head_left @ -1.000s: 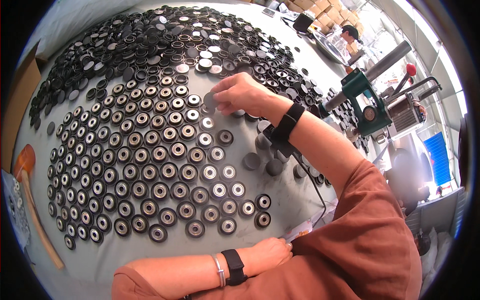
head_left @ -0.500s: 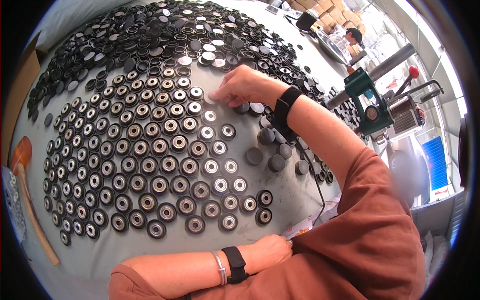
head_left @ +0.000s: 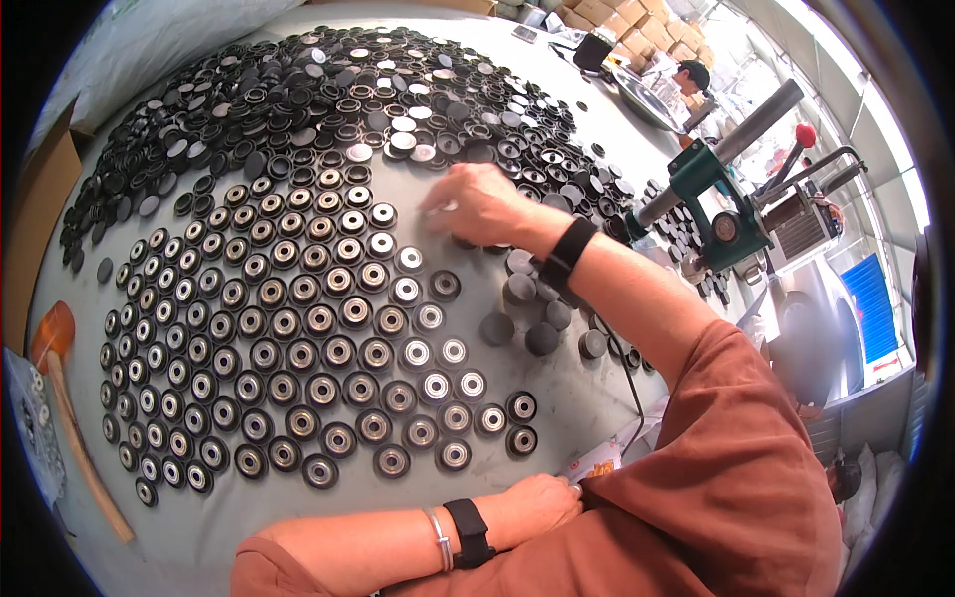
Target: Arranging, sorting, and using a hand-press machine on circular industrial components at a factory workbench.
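My right hand point(head_left: 476, 204) hangs over the far middle of the grey table, its fingers bent and smeared by motion. A small pale spot shows at the fingertips, too blurred to name. Left of it stand rows of black round rollers with metal bearings point(head_left: 381, 243) in their centres. Under my right wrist and nearer me lie several plain dark round caps point(head_left: 541, 338). My left hand point(head_left: 542, 509) rests by the table's near edge against my shirt, its fingers tucked away and hidden.
A big heap of black rings and discs point(head_left: 298, 99) covers the far table. A mallet point(head_left: 80, 428) lies at the left, beside a cardboard box point(head_left: 40, 209). At the right stands a green press point(head_left: 718, 214) with a red-knobbed lever. A person point(head_left: 690, 78) is at the far right.
My right hand has drawn back slightly right, away from the rows; the pale disc at its fingertips no longer shows clearly. The whole view has shifted a little. My left hand stays put.
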`<action>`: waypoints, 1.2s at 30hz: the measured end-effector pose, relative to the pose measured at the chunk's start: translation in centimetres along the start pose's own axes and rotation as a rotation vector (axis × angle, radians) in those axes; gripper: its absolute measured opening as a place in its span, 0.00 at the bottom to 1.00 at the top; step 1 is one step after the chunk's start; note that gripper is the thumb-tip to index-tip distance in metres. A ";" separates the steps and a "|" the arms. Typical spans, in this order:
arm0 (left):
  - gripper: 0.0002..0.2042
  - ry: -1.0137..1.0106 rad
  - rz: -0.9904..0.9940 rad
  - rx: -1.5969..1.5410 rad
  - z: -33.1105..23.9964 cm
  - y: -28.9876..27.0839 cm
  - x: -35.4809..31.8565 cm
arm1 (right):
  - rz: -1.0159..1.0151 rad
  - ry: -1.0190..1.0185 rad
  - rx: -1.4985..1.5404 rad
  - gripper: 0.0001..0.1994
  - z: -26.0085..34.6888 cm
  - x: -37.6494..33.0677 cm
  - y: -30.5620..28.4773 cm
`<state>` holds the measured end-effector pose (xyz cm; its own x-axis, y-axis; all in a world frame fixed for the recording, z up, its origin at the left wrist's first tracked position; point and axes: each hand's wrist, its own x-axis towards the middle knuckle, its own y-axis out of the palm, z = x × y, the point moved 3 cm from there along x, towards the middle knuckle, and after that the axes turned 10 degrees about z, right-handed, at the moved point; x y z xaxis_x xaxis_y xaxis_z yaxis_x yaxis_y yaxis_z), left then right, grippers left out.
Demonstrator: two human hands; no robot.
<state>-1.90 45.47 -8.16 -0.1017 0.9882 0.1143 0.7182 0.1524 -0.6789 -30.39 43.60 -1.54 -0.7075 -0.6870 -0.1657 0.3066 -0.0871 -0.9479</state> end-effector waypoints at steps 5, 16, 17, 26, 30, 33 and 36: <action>0.12 0.008 -0.028 -0.024 0.1 0.4 0.2 | -0.215 0.191 -0.106 0.14 -5.2 1.8 -4.5; 0.10 0.017 -0.061 -0.048 0.3 0.3 -0.3 | -0.278 -0.039 0.055 0.11 0.1 3.1 -2.4; 0.10 0.035 -0.090 -0.024 0.2 0.6 -0.2 | -0.266 -0.115 0.136 0.10 2.0 2.3 -1.5; 0.08 -0.030 -0.098 -0.011 0.2 0.3 -0.4 | -0.267 -0.273 -0.222 0.11 4.2 1.8 2.6; 0.09 0.038 -0.155 0.009 0.3 1.2 0.0 | -0.123 -0.260 -0.232 0.15 4.8 1.4 2.5; 0.11 -0.075 -0.148 -0.216 0.5 0.3 0.2 | -0.030 -0.228 -0.233 0.14 5.1 1.2 1.9; 0.12 -0.044 0.027 -0.197 0.3 -0.5 0.0 | -0.033 -0.262 -0.163 0.10 4.5 1.8 1.1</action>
<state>-2.44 45.45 -8.07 -0.1078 0.9922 0.0631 0.8414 0.1248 -0.5257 -28.51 39.03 -1.66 -0.5205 -0.8502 -0.0784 0.1652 -0.0102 -0.9862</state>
